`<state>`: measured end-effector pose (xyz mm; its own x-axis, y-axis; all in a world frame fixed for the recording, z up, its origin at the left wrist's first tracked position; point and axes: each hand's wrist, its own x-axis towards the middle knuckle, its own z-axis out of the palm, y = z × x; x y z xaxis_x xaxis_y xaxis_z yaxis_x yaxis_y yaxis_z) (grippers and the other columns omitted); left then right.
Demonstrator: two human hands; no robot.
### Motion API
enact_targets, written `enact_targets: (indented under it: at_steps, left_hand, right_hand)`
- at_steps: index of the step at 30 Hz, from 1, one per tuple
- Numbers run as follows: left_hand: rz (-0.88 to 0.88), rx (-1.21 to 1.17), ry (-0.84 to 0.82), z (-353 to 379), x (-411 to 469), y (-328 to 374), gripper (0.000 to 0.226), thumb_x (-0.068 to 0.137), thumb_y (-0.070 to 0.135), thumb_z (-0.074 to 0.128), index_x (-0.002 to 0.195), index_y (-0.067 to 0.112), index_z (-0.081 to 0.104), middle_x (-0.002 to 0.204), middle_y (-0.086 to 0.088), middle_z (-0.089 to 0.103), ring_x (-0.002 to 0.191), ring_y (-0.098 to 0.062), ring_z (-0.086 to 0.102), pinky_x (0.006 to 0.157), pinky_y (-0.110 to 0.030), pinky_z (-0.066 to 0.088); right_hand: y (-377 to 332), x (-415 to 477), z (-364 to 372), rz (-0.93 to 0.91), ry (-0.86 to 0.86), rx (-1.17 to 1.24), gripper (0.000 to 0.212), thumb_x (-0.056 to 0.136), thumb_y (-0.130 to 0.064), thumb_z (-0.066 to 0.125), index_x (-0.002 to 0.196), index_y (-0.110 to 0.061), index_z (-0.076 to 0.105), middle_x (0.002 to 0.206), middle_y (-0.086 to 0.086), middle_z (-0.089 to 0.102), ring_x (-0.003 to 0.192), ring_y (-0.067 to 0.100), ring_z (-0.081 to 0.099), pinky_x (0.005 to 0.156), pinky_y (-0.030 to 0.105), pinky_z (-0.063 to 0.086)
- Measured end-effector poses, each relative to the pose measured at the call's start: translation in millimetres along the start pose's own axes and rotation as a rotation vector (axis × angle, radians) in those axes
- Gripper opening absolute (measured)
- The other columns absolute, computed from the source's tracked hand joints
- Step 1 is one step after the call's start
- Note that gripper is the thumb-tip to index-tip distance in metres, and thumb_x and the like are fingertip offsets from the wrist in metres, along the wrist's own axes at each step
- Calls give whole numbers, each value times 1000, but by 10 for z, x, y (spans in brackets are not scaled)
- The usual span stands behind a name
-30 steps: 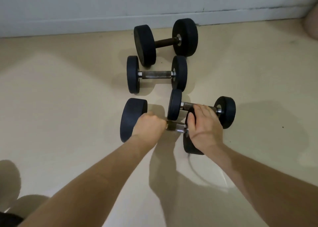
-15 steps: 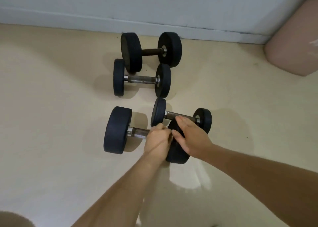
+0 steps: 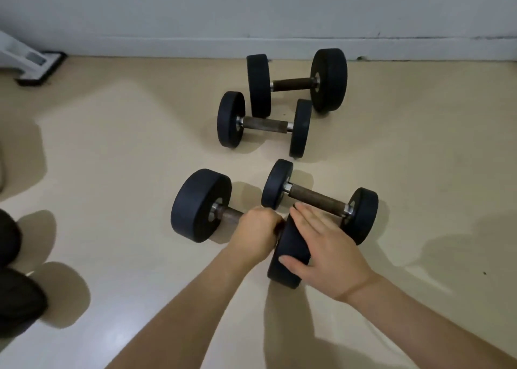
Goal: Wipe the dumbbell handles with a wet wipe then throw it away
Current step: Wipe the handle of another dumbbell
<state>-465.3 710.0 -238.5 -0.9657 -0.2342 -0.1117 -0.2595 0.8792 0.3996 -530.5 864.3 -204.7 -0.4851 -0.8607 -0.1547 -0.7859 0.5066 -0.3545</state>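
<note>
My left hand (image 3: 257,234) stays fisted tight round the handle (image 3: 230,214) of the nearest dumbbell (image 3: 200,205), hard up against its right weight (image 3: 288,270). That's the same spot as half a second ago; a second back it gripped further left. My right hand (image 3: 324,245) lies flat over that weight, fingers straight. The dumbbell sits on the floor (image 3: 126,159). The wipe is hidden. My view has swung left.

The dumbbells (image 3: 201,205) have matte black ends; their handles (image 3: 316,198) are rusty brown with shiny silver collars. The floor (image 3: 112,173) is plain cream. The wall (image 3: 140,10) is pale grey-white, with a white skirting board (image 3: 167,45).
</note>
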Motion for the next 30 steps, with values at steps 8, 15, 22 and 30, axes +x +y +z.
enact_targets:
  at_steps: [8, 15, 22, 30]
  left_hand:
    - [-203, 318, -36, -176, -226, -510, 10, 87, 15, 55, 89, 20, 64, 88, 0, 58, 81, -16, 41, 72, -29, 43]
    - [-351, 196, 353, -12, -564, -391, 15, 62, 0, 81, 68, 10, 73, 62, -6, 62, 54, -25, 54, 45, -27, 45]
    - [-450, 190, 285, -57, -745, -439, 16, 74, 6, 76, 86, 16, 77, 78, -4, 70, 70, -25, 65, 61, -31, 57]
    - [-373, 109, 209, 35, -696, -263, 20, 89, 12, 62, 105, 18, 71, 101, -2, 64, 89, -21, 62, 80, -28, 53]
  right_hand:
    - [-77, -199, 147, -136, -24, -24, 89, 73, -73, 47, 146, -26, 28, 154, -12, 24, 138, 13, 24, 109, 33, 26]
    - [-59, -185, 124, -201, -47, 152, 74, 81, -63, 53, 145, -37, 27, 153, -24, 14, 143, 7, 7, 116, 33, 12]
    - [-23, -132, 59, -79, 6, 415, 64, 82, -43, 67, 140, -37, 40, 144, -26, 34, 137, -2, 23, 115, 30, 24]
    - [-103, -134, -30, 24, 3, 374, 63, 85, -39, 65, 141, -28, 40, 149, -12, 34, 138, 6, 26, 112, 25, 19]
